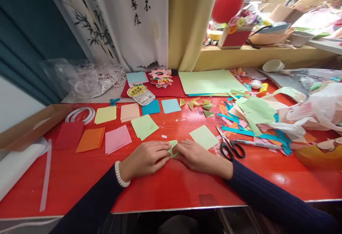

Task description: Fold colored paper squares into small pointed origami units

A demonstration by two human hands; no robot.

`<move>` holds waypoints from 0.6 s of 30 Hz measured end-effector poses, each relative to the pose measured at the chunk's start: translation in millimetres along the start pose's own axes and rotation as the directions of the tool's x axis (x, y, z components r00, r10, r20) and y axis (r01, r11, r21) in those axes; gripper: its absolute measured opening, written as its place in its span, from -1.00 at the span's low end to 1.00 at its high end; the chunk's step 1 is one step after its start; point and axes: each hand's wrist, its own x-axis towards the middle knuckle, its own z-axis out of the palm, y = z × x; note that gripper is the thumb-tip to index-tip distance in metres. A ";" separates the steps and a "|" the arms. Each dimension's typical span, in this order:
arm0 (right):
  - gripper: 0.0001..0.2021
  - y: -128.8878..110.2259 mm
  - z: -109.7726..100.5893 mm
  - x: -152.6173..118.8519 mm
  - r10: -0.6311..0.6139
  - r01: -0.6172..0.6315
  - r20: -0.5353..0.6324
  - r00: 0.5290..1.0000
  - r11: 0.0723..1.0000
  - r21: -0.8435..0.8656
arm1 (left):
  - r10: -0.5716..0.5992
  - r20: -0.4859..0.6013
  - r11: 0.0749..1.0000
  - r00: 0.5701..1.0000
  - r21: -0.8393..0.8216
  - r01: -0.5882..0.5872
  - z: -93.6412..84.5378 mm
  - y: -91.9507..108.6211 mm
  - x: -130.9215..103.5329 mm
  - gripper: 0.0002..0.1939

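Between my two hands a small folded piece of light green paper (173,148) lies on the red table (171,194). My left hand (148,158) presses on its left side, fingers together, a white coiled band on the wrist. My right hand (197,156) grips its right side with thumb and fingers closed. Just beyond my right hand is a light green square (204,137). A stack of light green squares (144,126) sits beyond my left hand. Small folded yellow and green pieces (208,113) lie farther back.
Scissors (231,144) with black handles lie beside my right forearm. A pen (258,144) and a heap of paper scraps (256,114) are at the right. Pink (118,139), orange (91,140) and red (69,135) paper stacks stand at the left, near a cardboard box (34,125).
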 end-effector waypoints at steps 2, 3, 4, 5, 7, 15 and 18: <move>-0.81 2.3 -4.8 -2.2 -0.043 0.044 0.030 0.999 0.999 -0.012 | -0.011 0.024 1.000 1.000 -0.021 0.012 0.7 -1.5 -0.2 -0.80; -0.80 3.4 -6.8 -3.5 -0.074 0.075 0.030 0.997 0.996 -0.044 | -0.013 0.038 1.000 0.999 -0.026 0.014 0.8 -1.9 -0.2 -0.80; -0.79 4.3 -8.6 -4.8 -0.116 0.118 0.037 0.993 0.990 -0.079 | -0.021 0.047 0.999 0.999 -0.031 0.023 0.8 -1.9 -0.2 -0.79; -0.78 5.0 -10.1 -6.1 -0.150 0.155 0.046 0.988 0.982 -0.113 | -0.034 0.056 0.999 0.998 -0.036 0.036 0.7 -1.7 -0.1 -0.76; -0.75 5.9 -11.9 -8.1 -0.170 0.173 0.031 0.985 0.974 -0.150 | -0.078 0.055 0.996 0.995 -0.048 0.081 0.4 -0.5 0.2 -0.68; -0.73 4.7 -10.4 -8.6 -0.026 0.013 -0.088 0.996 0.988 -0.152 | 0.024 -0.014 0.995 1.000 0.092 -0.023 8.5 0.7 2.3 -0.71; -0.76 4.9 -8.1 -8.3 -0.028 0.013 -0.108 0.994 0.991 -0.135 | 0.111 -0.057 0.972 0.992 0.215 -0.097 13.5 0.0 2.8 -0.77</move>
